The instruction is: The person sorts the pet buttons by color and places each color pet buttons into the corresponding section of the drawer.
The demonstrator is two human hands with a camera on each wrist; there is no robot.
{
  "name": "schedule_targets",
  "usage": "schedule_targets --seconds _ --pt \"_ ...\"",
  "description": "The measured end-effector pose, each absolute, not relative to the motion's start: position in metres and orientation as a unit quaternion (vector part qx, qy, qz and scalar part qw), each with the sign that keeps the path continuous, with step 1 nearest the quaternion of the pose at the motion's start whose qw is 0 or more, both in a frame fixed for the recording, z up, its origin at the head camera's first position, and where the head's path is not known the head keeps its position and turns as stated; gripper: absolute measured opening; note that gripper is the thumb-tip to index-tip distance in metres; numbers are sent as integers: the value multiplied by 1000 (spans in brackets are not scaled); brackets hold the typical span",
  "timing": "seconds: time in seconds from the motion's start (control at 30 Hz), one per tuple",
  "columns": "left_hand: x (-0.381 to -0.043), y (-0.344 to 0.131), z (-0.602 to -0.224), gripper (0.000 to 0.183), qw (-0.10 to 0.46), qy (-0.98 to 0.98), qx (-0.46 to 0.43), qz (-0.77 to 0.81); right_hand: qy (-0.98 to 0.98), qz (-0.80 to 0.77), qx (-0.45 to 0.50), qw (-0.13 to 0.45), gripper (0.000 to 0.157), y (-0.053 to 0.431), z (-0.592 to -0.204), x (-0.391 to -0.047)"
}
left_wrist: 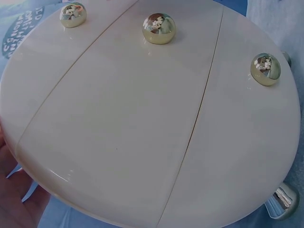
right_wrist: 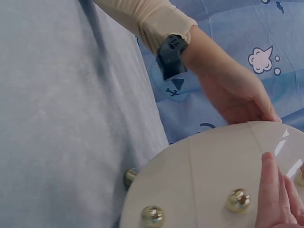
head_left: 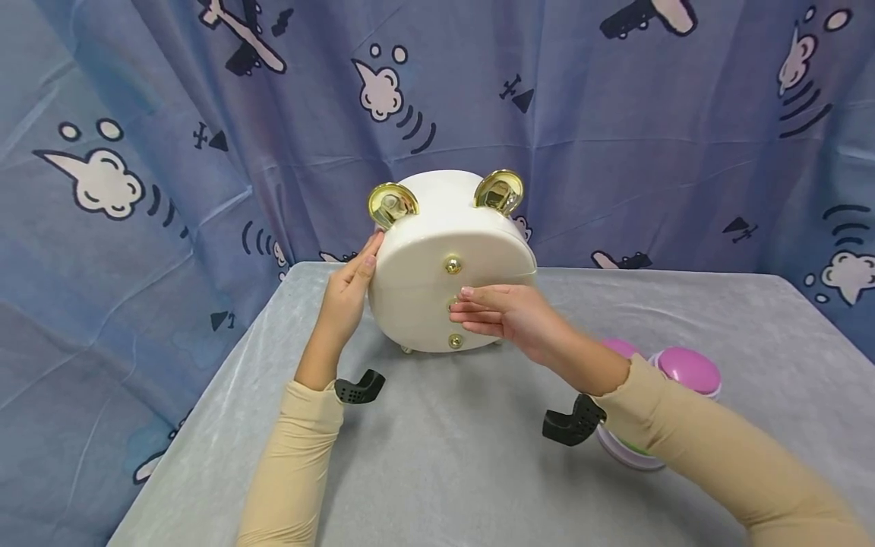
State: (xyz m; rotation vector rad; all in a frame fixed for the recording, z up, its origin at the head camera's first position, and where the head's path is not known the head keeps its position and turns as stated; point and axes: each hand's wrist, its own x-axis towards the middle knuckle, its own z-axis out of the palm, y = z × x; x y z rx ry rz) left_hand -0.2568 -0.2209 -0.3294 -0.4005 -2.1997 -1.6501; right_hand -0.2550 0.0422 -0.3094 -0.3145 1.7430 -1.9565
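A white, rounded cabinet shaped like a twin-bell alarm clock (head_left: 417, 304) stands on small feet, with a gold bell (head_left: 393, 205) at its upper left and another gold bell (head_left: 499, 191) at its upper right. Thin seams divide its front, which carries three gold knobs, the middle knob (left_wrist: 159, 28) among them. My left hand (head_left: 347, 300) rests against the cabinet's left side, thumb near the front edge. In front of the middle knob is my right hand (head_left: 509, 313), its fingers straight; the right wrist view shows these fingers (right_wrist: 270, 190) beside that knob, apart from it.
Right of the cabinet, partly behind my right forearm, are pink-domed objects (head_left: 687, 368) with white rims. A grey cloth covers the table (head_left: 437, 456). Behind it hangs a blue patterned curtain (head_left: 451, 91). Black camera mounts (head_left: 574, 422) stick out from both wrists.
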Motion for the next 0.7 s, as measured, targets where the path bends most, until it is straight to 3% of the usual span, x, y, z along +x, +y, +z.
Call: schedule_targets --seconds 0.43,0.7 --pt "-255 -221 -330 44 176 -776 -141 -589 621 -726 -98 280 22 48 -332 -256" --pt "-256 -219 -330 44 177 -776 -140 -588 624 -713 -76 313 42 47 -341 -257"
